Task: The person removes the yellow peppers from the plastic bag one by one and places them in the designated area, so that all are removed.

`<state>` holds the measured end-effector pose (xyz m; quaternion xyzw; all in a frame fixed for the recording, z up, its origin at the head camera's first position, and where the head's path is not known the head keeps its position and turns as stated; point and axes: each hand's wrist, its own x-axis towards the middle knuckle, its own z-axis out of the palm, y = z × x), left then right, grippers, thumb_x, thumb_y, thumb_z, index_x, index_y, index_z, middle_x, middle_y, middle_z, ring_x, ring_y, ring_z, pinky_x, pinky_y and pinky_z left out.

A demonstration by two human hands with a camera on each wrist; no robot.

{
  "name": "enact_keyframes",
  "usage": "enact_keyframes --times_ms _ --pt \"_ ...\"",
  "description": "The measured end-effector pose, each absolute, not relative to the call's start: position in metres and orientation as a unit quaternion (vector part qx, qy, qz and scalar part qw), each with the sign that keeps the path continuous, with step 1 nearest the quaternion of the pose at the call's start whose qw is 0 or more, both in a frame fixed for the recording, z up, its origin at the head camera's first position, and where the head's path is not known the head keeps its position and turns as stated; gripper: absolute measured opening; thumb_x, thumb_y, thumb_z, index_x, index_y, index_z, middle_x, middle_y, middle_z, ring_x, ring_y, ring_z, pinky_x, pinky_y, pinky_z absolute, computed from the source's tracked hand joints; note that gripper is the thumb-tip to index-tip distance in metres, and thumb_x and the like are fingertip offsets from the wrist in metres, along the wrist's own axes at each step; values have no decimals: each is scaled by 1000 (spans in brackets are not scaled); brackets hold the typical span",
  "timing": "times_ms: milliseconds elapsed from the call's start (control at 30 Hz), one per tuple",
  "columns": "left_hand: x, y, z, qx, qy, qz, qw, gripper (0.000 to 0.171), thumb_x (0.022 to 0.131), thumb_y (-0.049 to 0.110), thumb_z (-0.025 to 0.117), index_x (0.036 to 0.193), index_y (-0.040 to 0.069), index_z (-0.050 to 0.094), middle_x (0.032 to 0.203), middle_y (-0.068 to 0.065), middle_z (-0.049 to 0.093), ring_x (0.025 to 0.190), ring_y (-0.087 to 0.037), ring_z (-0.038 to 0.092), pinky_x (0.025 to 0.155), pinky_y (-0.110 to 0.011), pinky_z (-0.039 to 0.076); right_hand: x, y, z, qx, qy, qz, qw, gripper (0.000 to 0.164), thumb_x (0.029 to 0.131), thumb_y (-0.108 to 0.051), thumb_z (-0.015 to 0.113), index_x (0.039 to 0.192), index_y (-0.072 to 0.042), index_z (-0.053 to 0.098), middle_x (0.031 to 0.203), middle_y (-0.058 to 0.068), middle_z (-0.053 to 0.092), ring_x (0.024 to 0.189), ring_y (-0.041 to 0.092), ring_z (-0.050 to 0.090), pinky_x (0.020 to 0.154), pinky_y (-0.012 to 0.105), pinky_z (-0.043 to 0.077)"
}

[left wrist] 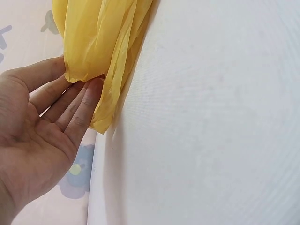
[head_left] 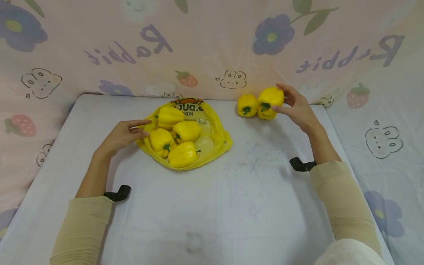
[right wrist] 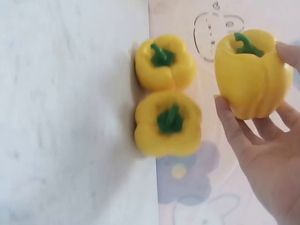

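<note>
Head view: a pastel cloth, printed with rabbits, strawberries, blue flowers and the word "Rabbit" (lettering reversed), formed the backdrop. White table in front of it, with faint dark smudges on its surface. Yellow plastic bag lay toward the far side of the table, left of centre, mouth open upward, its inner wall printed.

Beige sleeves covered both forearms. Left hand was at the bag's left edge, fingers touching the plastic; whether they pinched it I could not tell (left wrist view showed digits against the folds, some tips hidden). Right hand held one pepper raised, pinched between thumb and fingers.

Yellow bell peppers, by position: the held pepper was clear of the table, near the far edge on the right; two resting peppers sat side by side on the table just beside it, apparently touching; four bagged peppers were visible inside the bag, clustered toward its left side.

Black wrist devices projected inward, one at each wrist. Smallest noted: the green stem on the held pepper, curved and uppermost in right wrist view.
</note>
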<state>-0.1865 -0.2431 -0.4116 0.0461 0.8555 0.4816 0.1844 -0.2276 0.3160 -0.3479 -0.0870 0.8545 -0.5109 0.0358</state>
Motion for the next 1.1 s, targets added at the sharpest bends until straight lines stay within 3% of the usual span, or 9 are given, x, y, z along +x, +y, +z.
enact_keyframes --times_ms 167,333,533,833,1100 --pt "-187 -243 -413 46 858 477 186 56 95 33 68 145 13 52 156 -15 36 137 -36 43 103 -50 41 -225 333 -353 -84 853 -514 25 67 92 -14 72 151 -18 41 154 5 40 136 28 41 102 22 42" --pt "-188 -242 -414 48 860 473 186 56 95 34 68 145 13 52 156 -15 38 136 -36 44 98 -45 45 -223 349 -355 -79 834 -545 37 66 92 -7 71 151 -19 44 156 6 35 139 29 38 93 14 46" --pt "-188 -242 -415 45 860 475 182 56 95 34 68 145 13 53 154 -16 39 135 -35 46 96 -41 46 -221 367 -357 -62 826 -559 42 69 93 -5 69 153 -20 40 160 3 29 142 28 36 92 13 45" --pt "-187 -243 -416 45 857 481 182 57 95 33 68 145 11 52 155 -17 38 136 -38 44 104 -52 41 -221 384 -365 -14 855 -517 38 67 97 -18 66 156 -20 35 160 2 31 141 26 39 93 13 44" --pt "-186 -242 -415 48 856 482 179 56 95 32 69 145 12 52 153 -16 41 134 -34 48 96 -38 46 -221 394 -372 -11 847 -528 51 69 97 -17 66 157 -22 33 160 2 28 137 18 43 91 11 45"
